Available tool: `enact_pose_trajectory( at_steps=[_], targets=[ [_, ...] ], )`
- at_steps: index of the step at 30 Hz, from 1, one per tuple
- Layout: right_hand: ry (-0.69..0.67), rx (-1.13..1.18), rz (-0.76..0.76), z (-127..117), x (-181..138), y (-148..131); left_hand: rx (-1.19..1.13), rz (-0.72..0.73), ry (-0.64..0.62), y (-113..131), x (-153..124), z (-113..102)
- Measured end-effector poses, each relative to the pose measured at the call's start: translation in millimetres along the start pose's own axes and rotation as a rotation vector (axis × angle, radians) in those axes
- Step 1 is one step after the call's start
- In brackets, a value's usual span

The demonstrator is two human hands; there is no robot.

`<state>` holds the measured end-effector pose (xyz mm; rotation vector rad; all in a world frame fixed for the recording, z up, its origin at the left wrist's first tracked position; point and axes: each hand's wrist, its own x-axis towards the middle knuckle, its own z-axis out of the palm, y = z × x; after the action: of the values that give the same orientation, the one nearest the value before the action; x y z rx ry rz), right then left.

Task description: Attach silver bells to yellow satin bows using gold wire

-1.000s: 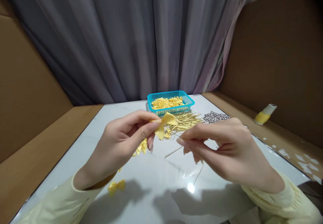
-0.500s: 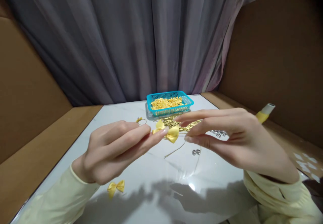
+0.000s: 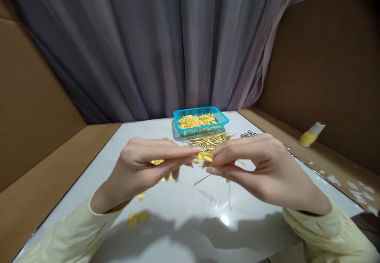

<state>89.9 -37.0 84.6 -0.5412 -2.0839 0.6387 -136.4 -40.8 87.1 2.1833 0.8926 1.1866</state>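
Observation:
Between the thumb and fingers of my left hand [image 3: 148, 164] is a small yellow satin bow [image 3: 204, 157], now edge-on and partly covered by the fingertips. My right hand [image 3: 252, 162] is closed in a pinch right beside the bow. From its fingertips a thin gold twist tie [image 3: 202, 180] sticks out down to the left; where it meets the bow is hidden. A thin strand [image 3: 229, 197] hangs below the right thumb. Another yellow bow [image 3: 138, 218] lies on the white table [image 3: 178, 231], and more yellow bows show partly behind my left hand.
A blue basket [image 3: 202, 131] of yellow pieces stands at the back. In front of it lies a pile of gold twist ties [image 3: 209, 140], with silver bells [image 3: 249, 134] to its right. A yellow bottle with a white cap [image 3: 311, 134] and white scraps [image 3: 356, 192] are on the right.
My hands have come together, the right moving left to the bow. The bow has turned from face-on to edge-on. The view has shifted slightly.

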Motion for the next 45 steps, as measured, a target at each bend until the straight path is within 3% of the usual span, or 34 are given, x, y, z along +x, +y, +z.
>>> enact_pose_trajectory(
  at_steps=[3, 8, 14, 20, 25, 45],
  targets=[
    [-0.003, 0.012, -0.058, 4.3, 0.9, -0.2, -0.182, -0.129, -0.091, -3.0, 6.2, -0.6],
    [0.005, -0.060, -0.168, 9.6, 3.6, 1.0, -0.309, -0.347, -0.130, -4.0, 15.0, -2.1],
    [-0.119, -0.077, -0.104, 2.2, -1.7, -3.6, -0.325, -0.473, -0.147, 0.6, 17.1, -1.7],
    [0.046, -0.223, 0.025, -7.7, -11.1, -3.4, -0.372, -0.531, -0.176, -0.2, 10.5, -5.3],
    [-0.056, -0.231, 0.049, -6.9, -8.5, -1.3, -0.443, -0.556, -0.203, 2.1, 10.3, -7.2],
    [-0.058, -0.299, 0.020, -9.8, -9.3, 4.1, -0.344, -0.522, -0.206, 8.2, 12.9, 2.2]
  ],
)
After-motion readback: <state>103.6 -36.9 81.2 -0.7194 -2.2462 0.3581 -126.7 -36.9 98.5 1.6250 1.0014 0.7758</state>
